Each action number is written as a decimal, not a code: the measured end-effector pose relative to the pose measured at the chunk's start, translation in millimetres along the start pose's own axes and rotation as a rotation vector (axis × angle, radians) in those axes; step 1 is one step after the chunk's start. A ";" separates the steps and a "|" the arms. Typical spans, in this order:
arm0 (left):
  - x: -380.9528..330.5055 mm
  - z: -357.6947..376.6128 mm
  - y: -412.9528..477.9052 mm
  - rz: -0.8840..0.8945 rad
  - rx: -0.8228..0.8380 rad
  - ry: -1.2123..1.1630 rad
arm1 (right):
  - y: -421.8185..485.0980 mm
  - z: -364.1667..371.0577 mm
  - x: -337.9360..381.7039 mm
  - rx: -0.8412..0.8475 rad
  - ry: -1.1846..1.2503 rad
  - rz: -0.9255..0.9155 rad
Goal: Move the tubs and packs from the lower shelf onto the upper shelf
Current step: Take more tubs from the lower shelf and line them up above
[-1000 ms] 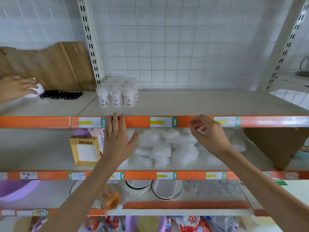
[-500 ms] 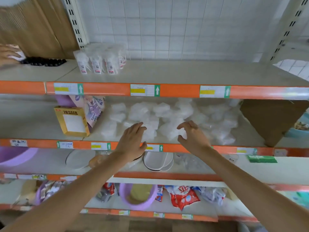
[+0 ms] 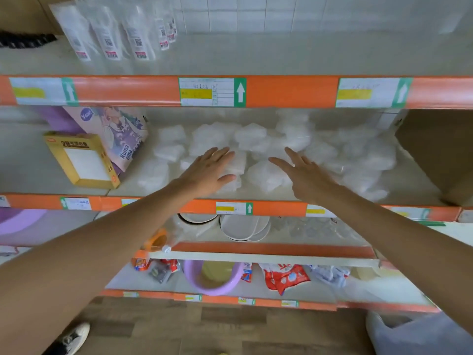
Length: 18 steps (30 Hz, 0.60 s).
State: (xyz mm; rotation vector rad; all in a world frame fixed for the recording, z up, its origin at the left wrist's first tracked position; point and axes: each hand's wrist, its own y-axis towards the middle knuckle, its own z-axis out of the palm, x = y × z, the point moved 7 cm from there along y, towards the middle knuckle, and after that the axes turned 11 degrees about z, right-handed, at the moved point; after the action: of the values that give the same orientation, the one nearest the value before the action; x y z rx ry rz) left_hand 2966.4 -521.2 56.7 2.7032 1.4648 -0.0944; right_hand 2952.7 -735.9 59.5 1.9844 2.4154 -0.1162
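Observation:
Several clear plastic packs (image 3: 252,138) lie in a loose heap on the lower shelf (image 3: 128,187). My left hand (image 3: 207,169) reaches in over the heap's left part with fingers stretched out flat, just above one pack (image 3: 236,163). My right hand (image 3: 303,174) is spread over another clear pack (image 3: 266,175) in the middle, fingers straight. Neither hand holds anything. On the upper shelf (image 3: 281,57) stands a group of clear labelled packs (image 3: 115,32) at the left.
A yellow box (image 3: 82,160) and a purple printed pack (image 3: 120,134) stand at the lower shelf's left. A brown cardboard box (image 3: 440,155) fills its right end. Below are white plates (image 3: 243,226), a purple tub (image 3: 212,278) and red bags (image 3: 284,276).
The view has dropped and come closer to the shelves. Both hands went from the upper shelf's orange edge down into the lower shelf, fingers now spread over the clear packs.

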 end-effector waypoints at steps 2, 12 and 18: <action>-0.5 -2.5 -0.5 0.032 -0.065 0.011 | 1.6 -0.3 0.4 -0.054 -0.012 -0.017; 8.7 -8.9 7.5 -0.021 -0.085 -0.168 | 22.8 -18.9 -0.8 -0.178 0.121 -0.037; 12.8 -11.6 12.4 -0.077 0.001 -0.262 | 25.9 -8.0 -1.9 -0.009 0.194 -0.046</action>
State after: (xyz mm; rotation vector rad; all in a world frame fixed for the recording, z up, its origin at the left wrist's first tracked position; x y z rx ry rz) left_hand 2984.1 -516.2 67.5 2.5161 1.4872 -0.4349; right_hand 2978.7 -732.3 66.4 2.0241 2.5714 0.0906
